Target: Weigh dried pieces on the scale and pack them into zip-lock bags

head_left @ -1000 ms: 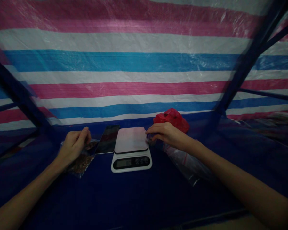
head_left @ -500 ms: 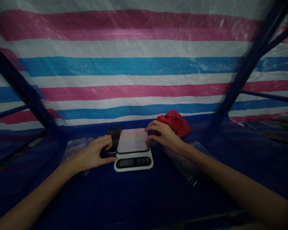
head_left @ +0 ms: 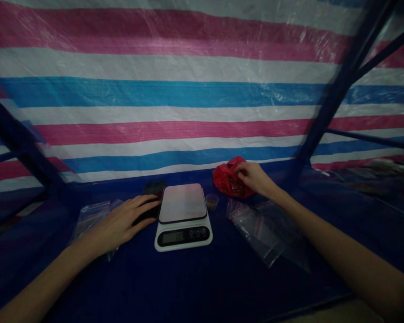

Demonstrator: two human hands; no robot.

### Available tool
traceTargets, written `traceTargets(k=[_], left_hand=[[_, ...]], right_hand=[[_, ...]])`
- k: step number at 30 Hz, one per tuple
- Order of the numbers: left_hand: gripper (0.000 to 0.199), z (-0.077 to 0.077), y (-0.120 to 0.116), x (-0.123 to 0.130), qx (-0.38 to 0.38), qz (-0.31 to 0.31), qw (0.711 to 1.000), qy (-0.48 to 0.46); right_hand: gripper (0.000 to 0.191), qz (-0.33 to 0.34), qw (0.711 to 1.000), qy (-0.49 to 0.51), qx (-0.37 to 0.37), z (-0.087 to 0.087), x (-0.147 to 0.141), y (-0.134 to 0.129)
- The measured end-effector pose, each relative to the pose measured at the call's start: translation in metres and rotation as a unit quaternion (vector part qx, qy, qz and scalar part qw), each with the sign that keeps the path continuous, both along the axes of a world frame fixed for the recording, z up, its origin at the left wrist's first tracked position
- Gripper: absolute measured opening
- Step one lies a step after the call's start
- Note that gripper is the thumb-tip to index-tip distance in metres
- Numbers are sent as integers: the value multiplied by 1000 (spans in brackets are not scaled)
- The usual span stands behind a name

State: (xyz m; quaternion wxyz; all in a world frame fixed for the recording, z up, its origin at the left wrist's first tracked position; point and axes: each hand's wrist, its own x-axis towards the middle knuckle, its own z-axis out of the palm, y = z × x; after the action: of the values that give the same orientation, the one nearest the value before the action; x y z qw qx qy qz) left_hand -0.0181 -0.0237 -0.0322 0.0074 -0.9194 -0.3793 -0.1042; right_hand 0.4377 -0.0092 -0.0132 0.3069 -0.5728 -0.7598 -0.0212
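A white kitchen scale (head_left: 183,202) with a pale square plate and a dark display panel sits on the blue tabletop. My left hand (head_left: 131,218) lies open at its left side, fingers stretched over a dark flat object (head_left: 154,189) that I cannot identify. To the right, my right hand (head_left: 252,176) has its fingers closed at the mouth of a red plastic bag (head_left: 227,179), seemingly pinching its edge. Dark brownish contents show inside the bag. A small clear cup (head_left: 212,202) with a little something in it stands between scale and bag.
Clear zip bags (head_left: 261,233) lie to the right, under and beside my right forearm. More zip bags (head_left: 92,215) are at the left, partly beneath my left arm. Blue metal posts (head_left: 336,98) rise on both sides, before a striped plastic sheet (head_left: 175,94).
My right hand has left the scale's right edge and moved right to the red bag. The small cup is now in plain view. My left hand's fingers have straightened beside the scale.
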Motion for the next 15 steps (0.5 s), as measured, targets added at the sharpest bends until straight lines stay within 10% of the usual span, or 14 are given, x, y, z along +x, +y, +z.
traceTargets(k=[5, 15], left_hand=[[49, -3, 6, -7, -9, 25, 1000, -10], [44, -4, 5, -6, -5, 50, 999, -15]], right_hand=[[23, 111, 989, -87, -49, -13, -4, 2], [26, 40, 982, -181, -46, -36, -8, 1]])
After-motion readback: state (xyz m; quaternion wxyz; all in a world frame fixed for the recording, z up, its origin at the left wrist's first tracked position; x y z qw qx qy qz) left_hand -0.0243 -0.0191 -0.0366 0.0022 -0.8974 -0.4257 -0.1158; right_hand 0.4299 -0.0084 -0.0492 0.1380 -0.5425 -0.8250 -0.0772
